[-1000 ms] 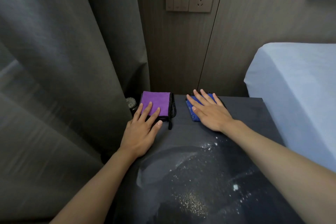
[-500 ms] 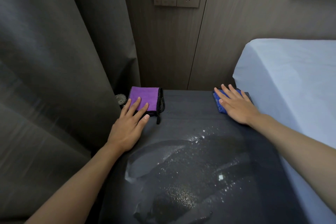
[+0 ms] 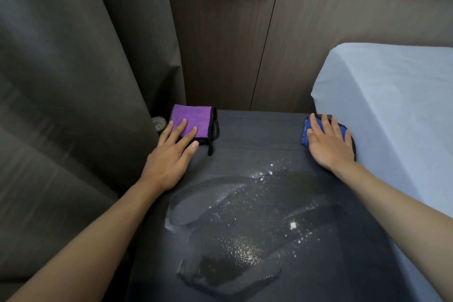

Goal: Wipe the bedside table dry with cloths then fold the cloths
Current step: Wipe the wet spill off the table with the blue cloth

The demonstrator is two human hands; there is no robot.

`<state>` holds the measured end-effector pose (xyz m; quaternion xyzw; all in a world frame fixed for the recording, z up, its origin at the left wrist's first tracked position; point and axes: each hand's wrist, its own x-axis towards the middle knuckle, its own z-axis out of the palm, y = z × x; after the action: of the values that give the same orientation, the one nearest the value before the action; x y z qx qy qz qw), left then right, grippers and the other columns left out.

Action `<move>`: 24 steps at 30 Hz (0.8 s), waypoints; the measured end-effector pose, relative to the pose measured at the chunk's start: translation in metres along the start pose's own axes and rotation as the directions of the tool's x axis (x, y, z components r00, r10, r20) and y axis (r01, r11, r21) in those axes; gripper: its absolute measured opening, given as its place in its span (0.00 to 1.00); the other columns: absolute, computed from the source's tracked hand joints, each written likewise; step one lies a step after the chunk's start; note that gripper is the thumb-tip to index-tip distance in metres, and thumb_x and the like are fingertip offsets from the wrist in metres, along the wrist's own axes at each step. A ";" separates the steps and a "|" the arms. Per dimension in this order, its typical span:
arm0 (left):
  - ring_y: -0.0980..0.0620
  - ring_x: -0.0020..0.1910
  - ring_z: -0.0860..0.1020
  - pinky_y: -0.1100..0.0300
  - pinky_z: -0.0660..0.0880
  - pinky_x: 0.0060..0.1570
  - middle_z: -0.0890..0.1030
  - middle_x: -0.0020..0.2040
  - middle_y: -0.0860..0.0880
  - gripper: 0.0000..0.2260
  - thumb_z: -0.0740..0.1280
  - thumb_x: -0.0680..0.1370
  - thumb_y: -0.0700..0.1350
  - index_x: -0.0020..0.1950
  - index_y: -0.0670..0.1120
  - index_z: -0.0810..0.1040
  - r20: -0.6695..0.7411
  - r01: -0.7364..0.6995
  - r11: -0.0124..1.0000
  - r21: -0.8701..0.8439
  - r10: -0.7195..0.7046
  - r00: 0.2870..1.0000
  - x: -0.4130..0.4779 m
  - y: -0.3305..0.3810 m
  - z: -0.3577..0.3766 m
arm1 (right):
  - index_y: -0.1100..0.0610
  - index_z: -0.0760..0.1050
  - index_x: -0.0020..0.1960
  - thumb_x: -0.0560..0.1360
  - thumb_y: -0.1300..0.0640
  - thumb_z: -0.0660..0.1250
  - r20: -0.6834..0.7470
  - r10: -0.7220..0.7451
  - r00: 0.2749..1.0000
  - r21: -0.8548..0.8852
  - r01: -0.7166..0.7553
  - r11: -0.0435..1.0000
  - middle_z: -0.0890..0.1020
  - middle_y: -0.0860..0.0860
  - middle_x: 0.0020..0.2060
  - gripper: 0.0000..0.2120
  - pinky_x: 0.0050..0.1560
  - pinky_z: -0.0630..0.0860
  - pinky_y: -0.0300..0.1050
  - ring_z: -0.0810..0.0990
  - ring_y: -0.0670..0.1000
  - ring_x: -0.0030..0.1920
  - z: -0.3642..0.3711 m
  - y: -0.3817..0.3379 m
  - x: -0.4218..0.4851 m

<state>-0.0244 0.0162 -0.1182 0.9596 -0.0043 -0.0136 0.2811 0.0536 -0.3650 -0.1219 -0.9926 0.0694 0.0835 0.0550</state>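
A: How are the fingers of the left hand (image 3: 169, 157) placed?

B: They are spread a little and laid flat. The fingertips (image 3: 183, 122) are rested on the near part of the purple cloth (image 3: 193, 120), which is folded into a square; nothing is pinched. The thumb is kept on the bare table (image 3: 257, 135), just beside the cloth's near edge. A black loop is seen hanging from the cloth's right side, just past the thumb.

A: And the right hand (image 3: 328, 144)?

B: Its fingers are spread and pressed flat on the blue cloth (image 3: 304, 133). Most of that cloth is hidden beneath the palm and fingers, so only its left edge and a dark rim on the far side can be made out. The bed (image 3: 392, 110) is met just beyond the little finger.

A: Where is the water?

B: A wet patch (image 3: 245, 233) is spread over the table behind both wrists, between the forearms. Glinting droplets are scattered through it.

A: Anything else by the fingers?

B: A small round object (image 3: 158, 123) is half hidden by the curtain (image 3: 73, 81), left of the left fingertips.
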 end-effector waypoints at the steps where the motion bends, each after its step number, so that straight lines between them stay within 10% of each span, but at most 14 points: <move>1: 0.60 0.79 0.41 0.41 0.61 0.70 0.51 0.81 0.61 0.36 0.39 0.73 0.71 0.79 0.61 0.59 0.002 0.003 1.000 0.002 -0.003 1.000 0.000 0.000 0.000 | 0.44 0.40 0.82 0.85 0.44 0.39 -0.007 0.039 0.999 0.007 -0.039 0.999 0.43 0.49 0.83 0.27 0.79 0.38 0.58 0.39 0.52 0.82 0.002 -0.004 -0.004; 10: 0.60 0.79 0.42 0.37 0.60 0.70 0.51 0.81 0.61 0.36 0.39 0.73 0.71 0.79 0.62 0.60 -0.003 0.011 1.000 -0.008 -0.011 1.000 0.002 -0.001 -0.001 | 0.49 0.38 0.82 0.85 0.44 0.38 -0.011 0.355 0.935 0.096 -0.352 0.931 0.40 0.53 0.82 0.28 0.78 0.36 0.64 0.37 0.57 0.81 0.015 -0.054 -0.041; 24: 0.57 0.80 0.44 0.37 0.61 0.69 0.53 0.81 0.60 0.31 0.41 0.78 0.68 0.78 0.62 0.62 -0.014 0.003 1.000 0.000 -0.003 1.000 0.002 -0.002 0.002 | 0.51 0.36 0.82 0.84 0.43 0.37 -0.054 0.261 0.964 0.092 -0.255 0.963 0.40 0.55 0.82 0.29 0.77 0.37 0.67 0.36 0.58 0.81 0.035 -0.130 -0.094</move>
<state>-0.0227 0.0172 -0.1209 0.9596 -0.0007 -0.0071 0.2813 -0.0249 -0.2208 -0.1267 -0.9740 0.2034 0.0544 0.0831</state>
